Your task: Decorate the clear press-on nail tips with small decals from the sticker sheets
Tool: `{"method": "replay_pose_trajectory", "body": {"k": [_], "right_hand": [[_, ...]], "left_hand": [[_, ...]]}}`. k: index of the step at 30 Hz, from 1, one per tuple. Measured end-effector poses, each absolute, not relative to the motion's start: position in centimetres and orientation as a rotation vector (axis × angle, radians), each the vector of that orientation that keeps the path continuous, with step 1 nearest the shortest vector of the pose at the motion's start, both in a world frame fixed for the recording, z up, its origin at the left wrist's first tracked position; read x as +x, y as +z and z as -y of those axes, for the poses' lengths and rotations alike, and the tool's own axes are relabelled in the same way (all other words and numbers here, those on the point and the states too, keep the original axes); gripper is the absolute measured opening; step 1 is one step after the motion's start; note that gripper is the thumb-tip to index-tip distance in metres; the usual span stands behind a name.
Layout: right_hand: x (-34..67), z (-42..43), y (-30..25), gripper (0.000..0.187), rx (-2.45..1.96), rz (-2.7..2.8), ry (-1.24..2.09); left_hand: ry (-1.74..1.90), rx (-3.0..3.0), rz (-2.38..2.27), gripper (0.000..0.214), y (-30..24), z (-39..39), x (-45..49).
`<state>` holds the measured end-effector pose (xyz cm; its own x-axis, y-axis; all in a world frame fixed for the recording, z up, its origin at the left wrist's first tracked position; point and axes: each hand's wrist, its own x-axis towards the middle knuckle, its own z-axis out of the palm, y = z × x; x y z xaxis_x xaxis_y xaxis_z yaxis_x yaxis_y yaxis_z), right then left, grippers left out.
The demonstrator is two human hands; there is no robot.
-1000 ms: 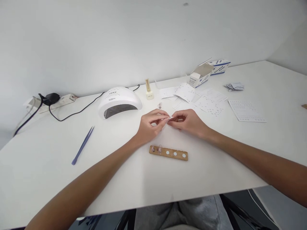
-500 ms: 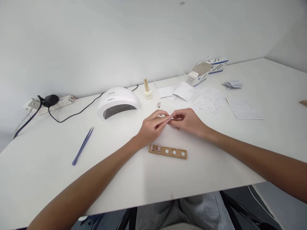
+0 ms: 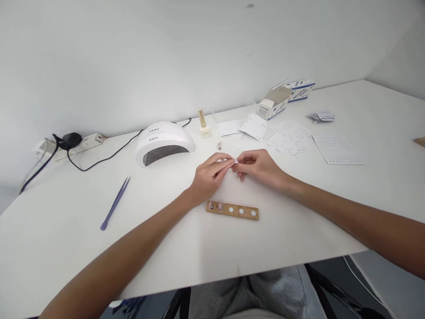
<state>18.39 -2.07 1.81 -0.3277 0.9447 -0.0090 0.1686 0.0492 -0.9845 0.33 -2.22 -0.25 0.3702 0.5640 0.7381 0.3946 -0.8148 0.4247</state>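
Observation:
My left hand (image 3: 210, 175) and my right hand (image 3: 259, 166) meet at the middle of the white table (image 3: 66, 230), fingertips pinched together on a tiny pale piece (image 3: 235, 161) that I cannot make out clearly. Just in front of them lies a small wooden strip (image 3: 232, 210) with white round dots and two small glossy pieces at its left end. A small clear item (image 3: 219, 145) lies just beyond my hands.
A white nail lamp (image 3: 164, 141) stands back left, its cord running to a power strip (image 3: 71, 141). A polish bottle (image 3: 204, 126), sticker sheets (image 3: 288, 139), an open box (image 3: 275, 102) and torn wrappers (image 3: 320, 116) lie behind. Purple tweezers (image 3: 114, 203) rest at left.
Both hands stayed pinched together on the small piece, with only slight finger shifts. The view moved a little.

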Motion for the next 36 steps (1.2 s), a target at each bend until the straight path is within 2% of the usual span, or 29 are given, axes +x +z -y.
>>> {"method": "replay_pose_trajectory", "body": {"k": [22,36], "right_hand": [[17.93,2.57,1.68,0.010,-1.142,1.745,1.149],[18.29,2.18,1.61,0.009,-1.107,1.588,1.361]], "left_hand": [[1.417,2.557,-0.769,0.025,-0.67,1.99,0.25],[1.450,2.461,-0.892,0.022,-0.22,2.28,0.43]]}}
